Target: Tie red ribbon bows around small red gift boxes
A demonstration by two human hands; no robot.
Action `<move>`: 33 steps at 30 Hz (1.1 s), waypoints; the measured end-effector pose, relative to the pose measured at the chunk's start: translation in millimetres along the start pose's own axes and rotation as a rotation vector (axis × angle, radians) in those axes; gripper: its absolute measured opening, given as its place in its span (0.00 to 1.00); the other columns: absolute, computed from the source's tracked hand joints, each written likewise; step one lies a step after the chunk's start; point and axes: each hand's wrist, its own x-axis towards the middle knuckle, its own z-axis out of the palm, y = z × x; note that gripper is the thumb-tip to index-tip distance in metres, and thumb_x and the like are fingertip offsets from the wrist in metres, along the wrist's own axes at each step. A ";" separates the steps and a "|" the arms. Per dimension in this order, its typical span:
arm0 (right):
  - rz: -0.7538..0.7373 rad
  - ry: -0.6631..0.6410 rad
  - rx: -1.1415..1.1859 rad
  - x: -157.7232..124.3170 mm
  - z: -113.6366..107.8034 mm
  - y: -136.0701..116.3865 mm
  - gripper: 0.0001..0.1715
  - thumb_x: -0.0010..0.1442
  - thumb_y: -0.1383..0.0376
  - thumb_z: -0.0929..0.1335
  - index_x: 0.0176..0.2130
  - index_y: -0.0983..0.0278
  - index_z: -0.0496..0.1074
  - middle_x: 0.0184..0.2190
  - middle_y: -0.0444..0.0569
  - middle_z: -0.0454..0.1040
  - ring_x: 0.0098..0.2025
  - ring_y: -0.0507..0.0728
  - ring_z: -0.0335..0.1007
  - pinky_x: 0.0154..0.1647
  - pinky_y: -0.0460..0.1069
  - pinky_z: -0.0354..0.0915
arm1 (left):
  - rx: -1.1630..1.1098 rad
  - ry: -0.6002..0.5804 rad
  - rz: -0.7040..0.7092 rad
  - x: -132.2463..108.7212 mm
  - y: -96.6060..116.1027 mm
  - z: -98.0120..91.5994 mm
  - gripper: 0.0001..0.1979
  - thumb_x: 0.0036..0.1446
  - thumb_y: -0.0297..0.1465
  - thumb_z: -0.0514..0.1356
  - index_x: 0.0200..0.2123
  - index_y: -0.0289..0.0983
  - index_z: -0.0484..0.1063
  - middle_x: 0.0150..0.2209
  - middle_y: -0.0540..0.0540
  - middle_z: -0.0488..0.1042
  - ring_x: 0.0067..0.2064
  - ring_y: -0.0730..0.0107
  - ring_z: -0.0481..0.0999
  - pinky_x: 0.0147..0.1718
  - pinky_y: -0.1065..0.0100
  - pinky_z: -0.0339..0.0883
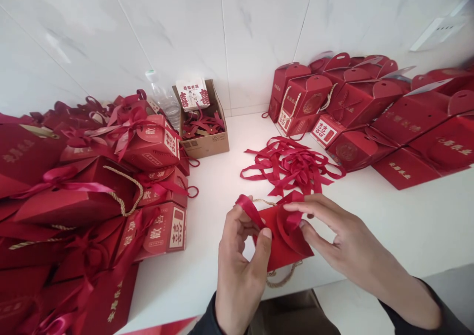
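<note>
A small red gift box (277, 250) with a twisted gold cord handle (284, 279) is at the near edge of the white table, between my hands. Dark pink satin ribbon (250, 209) loops over the fingers of my left hand (240, 256), whose thumb presses at the box's left side. My right hand (329, 231) pinches another part of the ribbon by the curved top flap, thumb and fingertips close together. Just beyond the box lies a tangled heap of loose ribbons (292, 165).
Finished-looking red boxes with ribbon bows (151, 142) crowd the left. Red boxes without bows (366, 103) are stacked at the right. A cardboard carton (207, 146) and a clear plastic bottle (168, 100) stand near the tiled wall (259, 39). The white table (218, 187) ends close to me.
</note>
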 end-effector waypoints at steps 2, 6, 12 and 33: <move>-0.035 0.018 -0.079 -1.5 -4.3 5.5 0.11 0.69 0.62 0.66 0.46 0.52 0.78 0.43 0.50 0.75 0.43 0.60 0.78 0.46 0.56 0.78 | -0.009 0.033 -0.014 -1.6 0.1 -0.4 0.15 0.66 0.34 0.64 0.54 0.44 0.73 0.45 0.46 0.78 0.44 0.66 0.78 0.47 0.66 0.73; -0.091 0.041 -0.200 -5.2 -11.8 6.6 0.09 0.67 0.58 0.69 0.36 0.54 0.79 0.51 0.54 0.73 0.56 0.68 0.72 0.47 0.61 0.77 | 0.035 0.106 0.005 -5.4 0.9 -0.7 0.09 0.66 0.36 0.64 0.49 0.45 0.77 0.47 0.47 0.79 0.49 0.65 0.78 0.48 0.68 0.71; 0.005 -0.138 -0.040 -4.6 -9.5 -2.1 0.11 0.71 0.55 0.66 0.38 0.54 0.75 0.52 0.49 0.77 0.52 0.62 0.77 0.41 0.53 0.77 | 0.218 0.144 0.051 -10.0 4.0 -0.7 0.07 0.66 0.37 0.64 0.44 0.44 0.79 0.43 0.46 0.79 0.48 0.61 0.76 0.46 0.66 0.69; 0.200 -0.235 0.085 -10.4 -5.4 -13.5 0.15 0.72 0.52 0.64 0.39 0.54 0.74 0.36 0.43 0.79 0.33 0.54 0.74 0.24 0.46 0.62 | 0.311 0.255 -0.049 -24.0 5.3 2.5 0.10 0.62 0.38 0.66 0.46 0.46 0.80 0.36 0.50 0.75 0.39 0.65 0.68 0.40 0.68 0.64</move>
